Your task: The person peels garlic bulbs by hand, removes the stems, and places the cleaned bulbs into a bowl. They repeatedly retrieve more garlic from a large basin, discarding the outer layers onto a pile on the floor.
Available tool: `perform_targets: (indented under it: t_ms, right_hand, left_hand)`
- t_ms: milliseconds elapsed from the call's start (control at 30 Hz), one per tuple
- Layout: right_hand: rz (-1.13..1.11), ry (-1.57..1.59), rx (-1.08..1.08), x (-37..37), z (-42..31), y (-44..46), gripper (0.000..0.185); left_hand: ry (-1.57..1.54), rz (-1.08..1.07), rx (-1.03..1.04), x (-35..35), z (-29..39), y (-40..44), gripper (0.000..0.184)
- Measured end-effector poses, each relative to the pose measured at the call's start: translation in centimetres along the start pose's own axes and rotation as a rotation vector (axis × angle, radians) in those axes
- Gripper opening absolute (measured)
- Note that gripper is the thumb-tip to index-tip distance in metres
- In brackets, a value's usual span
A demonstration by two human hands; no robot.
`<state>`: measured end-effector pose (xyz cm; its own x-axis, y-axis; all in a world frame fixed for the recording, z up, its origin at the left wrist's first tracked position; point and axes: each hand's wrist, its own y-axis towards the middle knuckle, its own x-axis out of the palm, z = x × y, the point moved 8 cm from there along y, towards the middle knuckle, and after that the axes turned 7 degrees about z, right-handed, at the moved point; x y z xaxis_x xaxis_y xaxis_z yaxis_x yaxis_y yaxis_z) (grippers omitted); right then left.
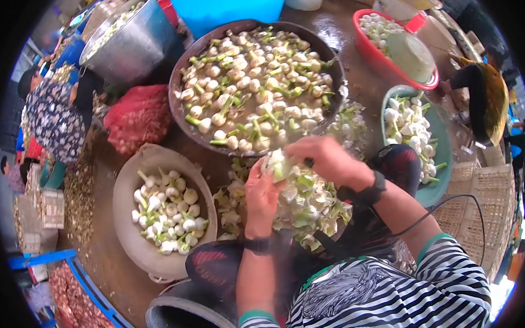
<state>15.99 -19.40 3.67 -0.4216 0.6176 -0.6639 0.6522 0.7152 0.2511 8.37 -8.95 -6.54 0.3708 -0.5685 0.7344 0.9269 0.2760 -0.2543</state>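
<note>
My left hand point(262, 196) is closed round a garlic bulb point(277, 164) with pale, loose skins. My right hand point(327, 160) works right against the bulb with its fingers closed and slightly blurred. A small dark thing point(309, 162) shows between those fingers; its kind cannot be made out. Below both hands lies a heap of peeled-off garlic skins point(310, 206). Just beyond them stands a wide brown basin point(178, 106) full of garlic bulbs with green stems in murky water. To the left, a beige basin point(125, 202) holds cleaner white bulbs.
At the right are a green basin point(443, 135) and a red basin point(359, 37), both holding white bulbs. A red mesh sack point(138, 118) and a metal pot point(130, 49) stand at left. Another person point(56, 116) sits farther left. A woven basket point(475, 212) is beside my right arm.
</note>
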Motion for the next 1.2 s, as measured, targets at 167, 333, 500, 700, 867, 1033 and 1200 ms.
perform_targets:
  t_ms: [167, 333, 500, 700, 867, 1033, 1200]
  right_hand:
    - [-0.075, -0.476, -0.122, 3.4, -1.5, -0.9, 0.021]
    - [0.053, -0.538, -0.169, 2.8, -0.8, -0.5, 0.018]
    - [0.089, -0.407, -0.273, 0.9, 0.6, 2.7, 0.025]
    - [-0.281, -0.361, 0.258, 7.7, 8.8, 1.6, 0.018]
    - [-0.782, -0.383, 0.442, 6.8, 6.4, -2.7, 0.034]
    - [-0.105, 0.414, 0.267, 2.7, 0.5, -0.8, 0.05]
    - [0.217, 1.061, 0.765, 5.0, 6.3, -2.5, 0.035]
  left_hand:
    - [-0.127, 0.006, -0.071, 1.3, -0.4, -0.7, 0.034]
    - [-0.055, -0.007, -0.115, 0.4, -0.6, -0.7, 0.032]
    - [0.209, -0.216, -0.331, 1.8, -2.1, -1.7, 0.043]
    - [0.118, -0.271, -0.287, 2.3, -1.7, -1.3, 0.043]
    - [-0.042, 0.215, -0.259, -1.4, -2.5, -0.2, 0.027]
    - [0.199, 0.325, 0.005, -3.5, -1.3, 0.9, 0.022]
    - [0.302, 0.345, 0.003, -3.2, -1.4, 0.6, 0.022]
